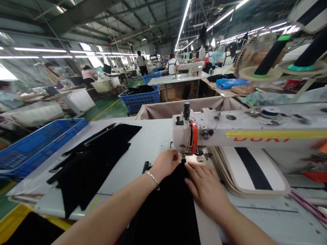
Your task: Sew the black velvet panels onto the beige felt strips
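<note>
Two bare hands at black fabric (171,211) under a sewing machine (217,127)

The left hand (166,165), a bracelet (152,177) at its wrist, is closed to a pinch, thumb against curled forefinger, seemingly gripping the fabric's far edge just in front of the needle area. The right hand (208,187) lies palm down, fingers loosely extended, fingertips at the fabric's right edge; it presses lightly rather than grasps, as far as can be told.

The fabric runs from the machine's foot down between the forearms, toward the wearer. It looks light, soft and limp, not fragile, and likely to shift or fold if pushed. The best hold would be a pinch at the far edge, with a flat hand steadying the side, fingertips clear of the needle.

Right of the hands, a stack of white panels (230,173) with dark stripes sits beneath the machine's arm. To the left, loose black pieces (99,160) overlap on the pale table (150,136). Beyond the table's left edge stands a blue crate (48,149).
</note>
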Demonstrator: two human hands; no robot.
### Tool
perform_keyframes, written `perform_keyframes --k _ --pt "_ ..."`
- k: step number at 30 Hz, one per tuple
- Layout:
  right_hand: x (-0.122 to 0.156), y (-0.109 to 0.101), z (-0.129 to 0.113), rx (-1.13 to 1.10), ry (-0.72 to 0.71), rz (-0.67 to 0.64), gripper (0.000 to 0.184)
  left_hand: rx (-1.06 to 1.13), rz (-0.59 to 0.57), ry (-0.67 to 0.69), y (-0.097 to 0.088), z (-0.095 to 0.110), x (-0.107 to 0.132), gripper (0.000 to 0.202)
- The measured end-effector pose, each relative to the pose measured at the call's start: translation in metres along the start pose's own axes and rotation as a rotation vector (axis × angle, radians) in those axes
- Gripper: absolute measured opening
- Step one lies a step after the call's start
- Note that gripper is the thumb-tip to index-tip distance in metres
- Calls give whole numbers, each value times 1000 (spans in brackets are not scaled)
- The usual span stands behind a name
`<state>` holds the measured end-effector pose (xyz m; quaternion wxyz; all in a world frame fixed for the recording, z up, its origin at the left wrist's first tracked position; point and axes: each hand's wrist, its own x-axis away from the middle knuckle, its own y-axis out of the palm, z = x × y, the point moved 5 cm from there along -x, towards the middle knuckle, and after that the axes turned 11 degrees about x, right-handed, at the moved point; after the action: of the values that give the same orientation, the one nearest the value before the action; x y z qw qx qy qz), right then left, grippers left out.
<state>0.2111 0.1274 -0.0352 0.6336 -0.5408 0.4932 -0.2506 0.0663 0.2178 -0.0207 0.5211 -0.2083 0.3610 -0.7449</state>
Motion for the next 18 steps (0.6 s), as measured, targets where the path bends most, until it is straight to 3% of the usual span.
perform_keyframes --k 12,18 --pt "-3 1 2 76 -7 7 48 -40 36 4 -3 4 -3 9" --pt "-1 0 2 42 -2 24 40 -136 -105 321 5 29 35 20"
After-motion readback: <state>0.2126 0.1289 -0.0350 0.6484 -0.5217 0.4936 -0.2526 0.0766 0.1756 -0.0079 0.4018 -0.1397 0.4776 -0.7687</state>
